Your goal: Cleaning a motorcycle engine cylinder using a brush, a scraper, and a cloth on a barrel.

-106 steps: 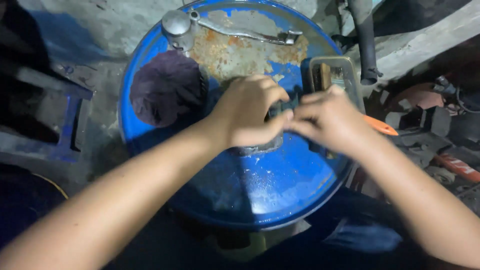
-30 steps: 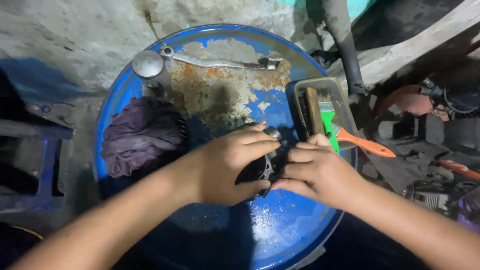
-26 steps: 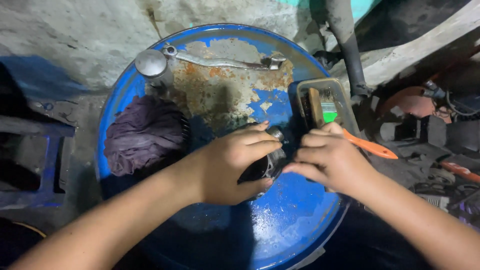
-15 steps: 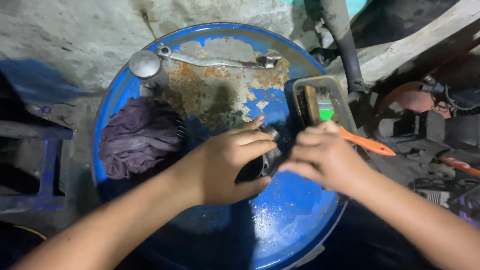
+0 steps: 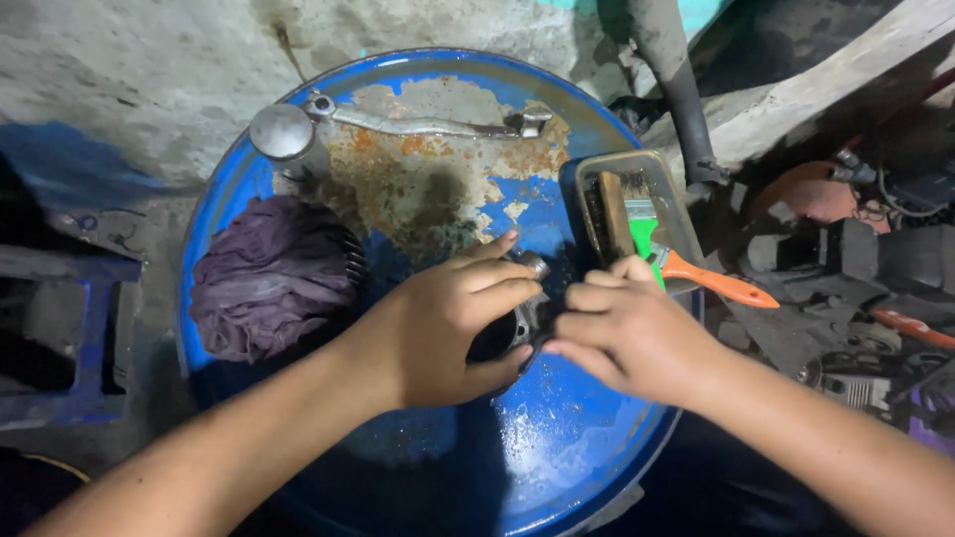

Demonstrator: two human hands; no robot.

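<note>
Two hands, left hand (image 5: 453, 323) and right hand (image 5: 622, 333), stay clamped on a small metal part (image 5: 527, 316) atop the blue drum (image 5: 537, 457), barely shifted, work continuing.

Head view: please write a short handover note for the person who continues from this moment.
Left hand: cups a dark metal part on the blue drum lid.
Right hand: fingers pinch the same part from its right side.
Nearby: purple rag on the left of the lid, metal lever at the far rim, tray holding a brush and an orange-handled tool.
Done: part lies on the lid, gripped.
Left: cannot tell; the hands hide most of the part.
</note>
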